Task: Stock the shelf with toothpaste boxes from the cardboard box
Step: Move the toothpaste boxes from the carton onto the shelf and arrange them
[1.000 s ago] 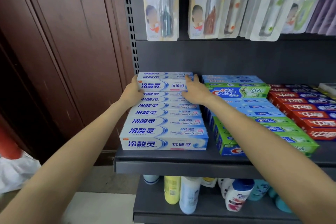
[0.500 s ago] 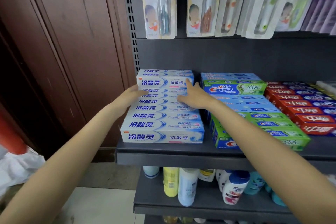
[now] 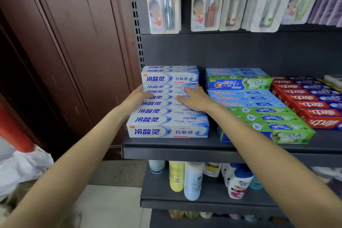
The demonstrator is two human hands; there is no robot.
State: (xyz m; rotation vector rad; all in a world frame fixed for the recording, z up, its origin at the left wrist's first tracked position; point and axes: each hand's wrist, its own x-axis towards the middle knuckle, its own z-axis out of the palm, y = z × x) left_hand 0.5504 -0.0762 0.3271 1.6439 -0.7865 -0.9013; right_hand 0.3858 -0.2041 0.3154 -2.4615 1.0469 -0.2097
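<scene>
Dark metal shelf (image 3: pixel 185 151) carries three toothpaste blocks side by side: white-blue toothpaste boxes (image 3: pixel 167 119) at left, stepped in rows with a second tier at the back, green and blue Crest boxes (image 3: pixel 259 116) in the middle, red boxes (image 3: pixel 311 105) at right. Left hand (image 3: pixel 137 96) and right hand (image 3: pixel 194 98) lie flat, fingers straight, on the white-blue rows below the raised tier, holding nothing; cardboard box not in view, so remaining stock cannot be judged, though this column looks near full

toothpaste boxes (image 3: pixel 167 131) left on shelf (image 3: pixel 185 151) | bottles (image 3: pixel 192 181) below
</scene>
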